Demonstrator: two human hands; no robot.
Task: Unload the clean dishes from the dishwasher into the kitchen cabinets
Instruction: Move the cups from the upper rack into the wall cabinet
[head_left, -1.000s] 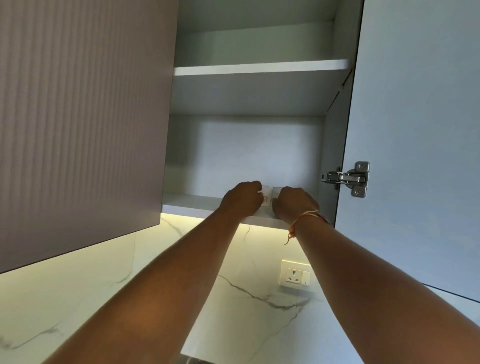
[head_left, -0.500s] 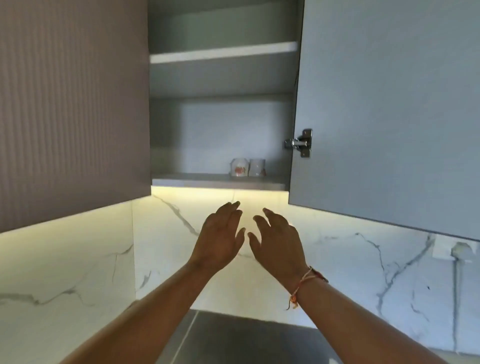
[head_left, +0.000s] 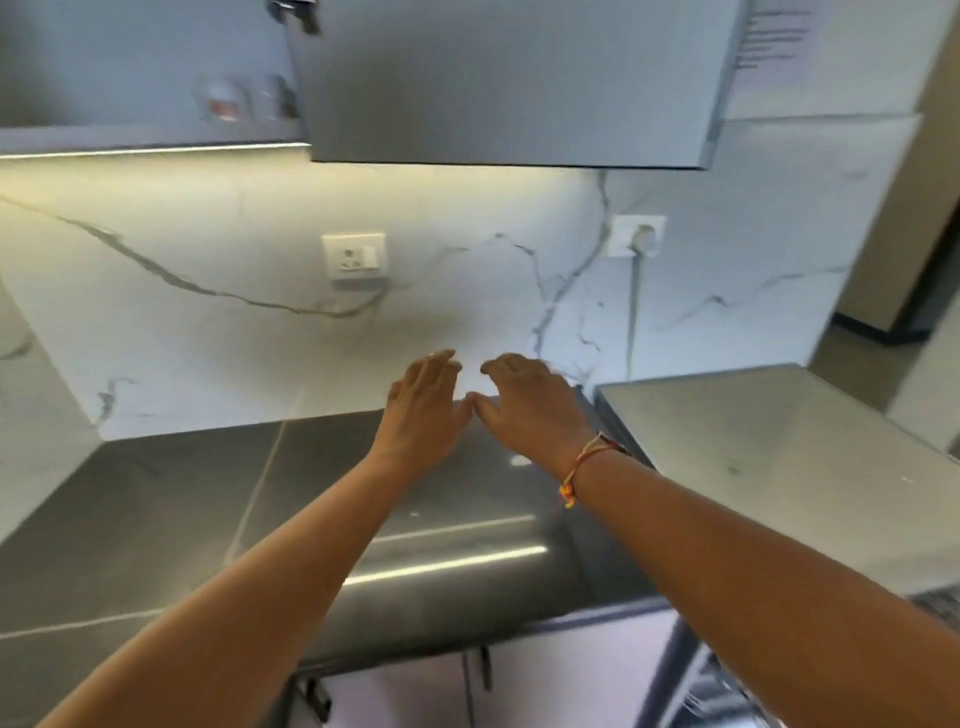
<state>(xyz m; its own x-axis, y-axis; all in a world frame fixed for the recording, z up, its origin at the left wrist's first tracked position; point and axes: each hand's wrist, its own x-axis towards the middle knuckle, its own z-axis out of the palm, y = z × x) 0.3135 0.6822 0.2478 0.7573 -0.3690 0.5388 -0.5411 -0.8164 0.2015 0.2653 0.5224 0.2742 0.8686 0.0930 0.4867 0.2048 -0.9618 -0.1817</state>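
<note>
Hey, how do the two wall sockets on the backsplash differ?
The left socket has nothing plugged in, its holes and switch showing; the right socket has a cord plugged in, hanging down. The left socket sits lower in view than the right socket. Both are white, on the marble wall.

the counter is dark grey, crossed by thin pale lines. the wall is white marble with wandering grey veins, tinted warm yellow near the top. both sockets are white, and so is the cord below the right one. the cabinet door is plain mid grey. the cups, blurred, look white, one bearing a reddish mark. the bracelet is thread of orange, yellow and red. the unit at right has a pale grey top.
</note>
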